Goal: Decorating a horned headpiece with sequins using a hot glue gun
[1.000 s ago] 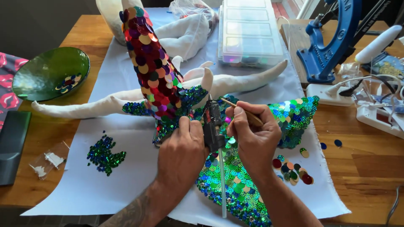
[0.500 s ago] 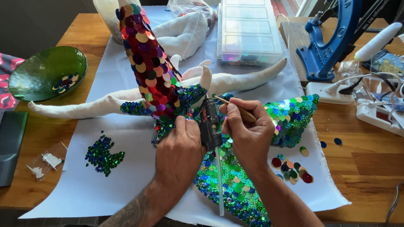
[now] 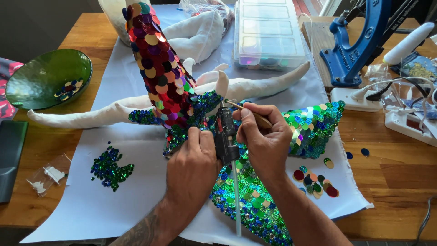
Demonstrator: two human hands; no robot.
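Observation:
A white stuffed fabric figure with long limbs (image 3: 82, 116) lies on a pale sheet (image 3: 136, 182), partly covered in sequins: a red and purple cone (image 3: 157, 68) stands up from it, and green sequined parts (image 3: 314, 125) spread right and toward me. My left hand (image 3: 193, 164) grips a black hot glue gun (image 3: 226, 136), with a clear glue stick (image 3: 236, 200) trailing out behind. My right hand (image 3: 261, 139) pinches a thin wooden stick (image 3: 236, 105) whose tip sits at the gun's nozzle over the figure's middle.
A green bowl (image 3: 43, 79) with a few sequins sits far left. Loose green sequins (image 3: 109, 168) and larger mixed ones (image 3: 316, 182) lie on the sheet. A clear compartment box (image 3: 268, 32) stands at the back. A blue press tool (image 3: 355, 50) and white cables are at right.
Both hands stay at the figure's middle; the stick's tip has shifted slightly left toward the glue gun's nozzle. The view has tilted a little.

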